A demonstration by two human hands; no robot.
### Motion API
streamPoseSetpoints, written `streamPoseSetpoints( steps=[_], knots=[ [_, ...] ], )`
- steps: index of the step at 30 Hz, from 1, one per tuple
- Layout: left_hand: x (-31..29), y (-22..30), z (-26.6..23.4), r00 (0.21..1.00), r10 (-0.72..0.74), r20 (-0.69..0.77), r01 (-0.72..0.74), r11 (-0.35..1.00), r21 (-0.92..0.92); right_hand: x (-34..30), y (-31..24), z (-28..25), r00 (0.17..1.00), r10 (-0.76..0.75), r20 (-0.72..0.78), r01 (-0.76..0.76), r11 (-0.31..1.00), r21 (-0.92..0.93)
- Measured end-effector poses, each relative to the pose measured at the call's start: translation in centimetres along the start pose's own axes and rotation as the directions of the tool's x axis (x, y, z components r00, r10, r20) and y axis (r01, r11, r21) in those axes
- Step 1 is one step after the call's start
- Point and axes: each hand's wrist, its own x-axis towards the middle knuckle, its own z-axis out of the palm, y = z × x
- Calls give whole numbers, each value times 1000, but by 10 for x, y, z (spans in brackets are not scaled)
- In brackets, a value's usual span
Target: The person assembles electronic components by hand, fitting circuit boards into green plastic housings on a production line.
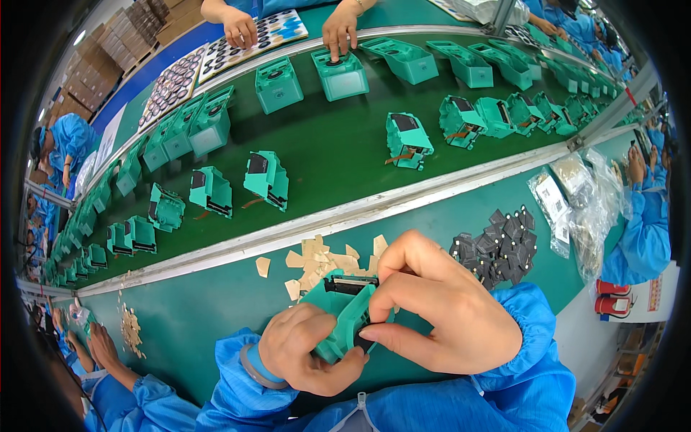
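Nearest the camera, blue jacket along the lower edge of the frame, then green worktable from lower left to centre right. Over it, right of centre, right hand arched, thumb and fingers pinching; to its left, left hand wrapped round a green housing, gripping its near left side. Held tilted at lower centre, between both hands. Probably light and stiff, perhaps slightly slippery on smooth walls; likely fragile along the inner fittings, so best taken by the outer walls. Looks boxy, hollow and thin-walled, with a black strip across the far end. Just behind, loose beige chips; farther right, heaped black pads. Under the right thumb, against the lower right wall, a dark piece, apparently pinched, too covered to make out its shape.
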Motion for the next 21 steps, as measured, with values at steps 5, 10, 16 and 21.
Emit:
streamPoseSetpoints(
  steps=[5,10,16,21],
  knots=[
    [5,0,6,997,34,-70,-31,999,38,1,7,-1,999,-12,-33,13,1000,27],
    [6,3,7,999,46,-15,-45,997,61,-1,11,-4,999,-41,-26,41,999,-3],
    [4,1,6,996,84,31,-87,989,118,-3,15,-7,998,49,35,-45,995,-91],
    [4,-1,6,992,118,42,-123,982,142,2,21,-19,986,167,27,-166,985,-55]
  ],
)
